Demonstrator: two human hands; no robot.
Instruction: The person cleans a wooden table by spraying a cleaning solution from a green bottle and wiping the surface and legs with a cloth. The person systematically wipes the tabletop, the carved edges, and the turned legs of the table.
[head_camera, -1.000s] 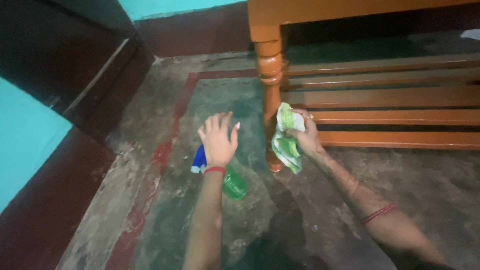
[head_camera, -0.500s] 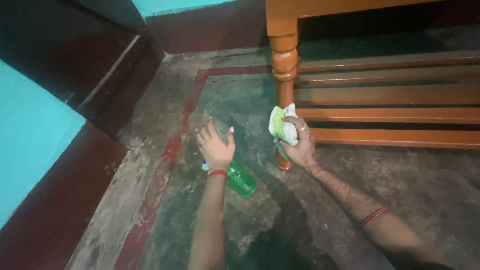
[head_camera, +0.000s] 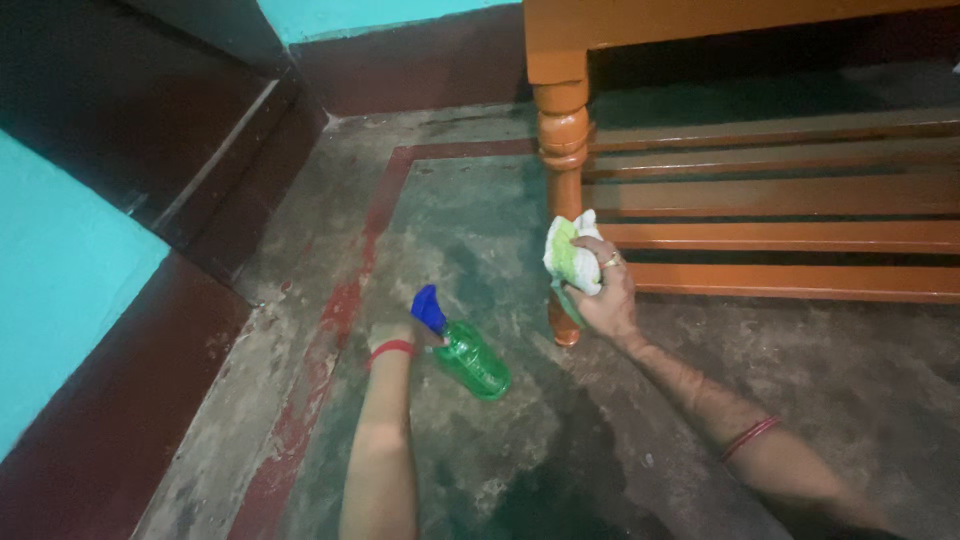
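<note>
A green spray bottle (head_camera: 473, 362) with a blue spray head (head_camera: 428, 308) lies on the stained concrete floor (head_camera: 460, 220). My left hand (head_camera: 398, 335), a red band at its wrist, is down at the bottle's neck, fingers curled around it; the hand is blurred and mostly foreshortened. My right hand (head_camera: 605, 295) grips a bunched green-and-white cloth (head_camera: 570, 255) and presses it against the lower part of the turned orange wooden leg (head_camera: 563, 150). Red bangles sit on my right forearm.
The leg belongs to orange wooden furniture with a slatted lower shelf (head_camera: 780, 235) running to the right. A dark red painted stripe (head_camera: 340, 300) crosses the floor. A teal wall with a dark maroon base (head_camera: 90, 300) stands at left, a dark recess behind it.
My left hand dropped from hovering open above the bottle down onto its neck, uncovering the blue spray head. My right hand with the cloth stays on the leg, shifted slightly.
</note>
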